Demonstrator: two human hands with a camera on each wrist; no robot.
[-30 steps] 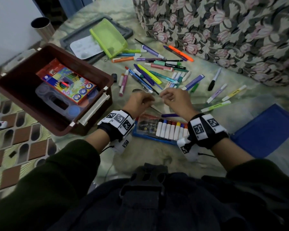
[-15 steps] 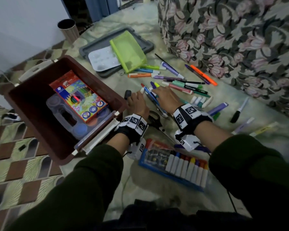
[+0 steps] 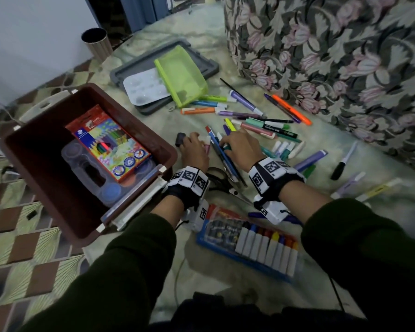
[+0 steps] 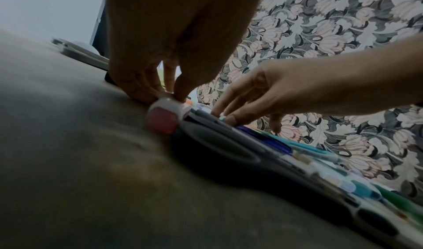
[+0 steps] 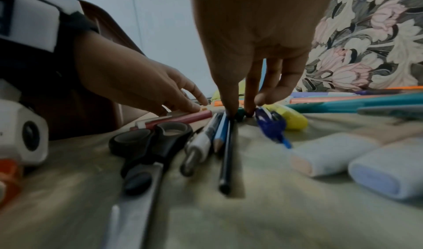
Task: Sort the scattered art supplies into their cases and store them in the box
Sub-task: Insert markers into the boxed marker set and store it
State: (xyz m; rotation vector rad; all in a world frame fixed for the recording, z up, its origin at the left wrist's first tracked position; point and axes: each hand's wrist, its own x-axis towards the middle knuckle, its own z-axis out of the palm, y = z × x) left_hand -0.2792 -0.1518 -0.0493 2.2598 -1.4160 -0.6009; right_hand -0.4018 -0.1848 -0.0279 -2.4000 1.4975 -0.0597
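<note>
Left grip: your left hand [image 3: 195, 153] is down on the floor cloth, fingertips [image 4: 181, 97] closing on a pink-capped marker [image 5: 183, 118]; the pinch looks begun, the marker not yet lifted.
Right grip: your right hand [image 3: 241, 149] has its fingertips [image 5: 231, 110] pressed onto the top ends of a blue pencil [image 5: 220, 131] and a dark pencil [image 5: 227, 155]; whether they are pinched or only pressed, I cannot tell.
Change: a second ago both your hands were together just above the marker case [image 3: 247, 238]; half a second ago they had reached out to the loose pile; now they are planted in it.
Meaning: judged from that, you have gone from filling the case to fetching the next pieces, one per hand.
Case: it lies open near you, a row of white-capped markers in it, behind your wrists.
Box: the brown box [image 3: 158, 144] stands open at your left, with a coloured-pencil pack [image 3: 108, 142] on a clear paint tray inside.
Left to sort: many markers and pens are scattered between your hands and the floral sofa; the green pouch [image 3: 181, 76] rests on a grey lid.
Hazard: scissors [image 5: 148, 144] lie right beside the pencils, under your wrists; mind them when you lift.
Progress: early to middle, as a judgement.
</note>
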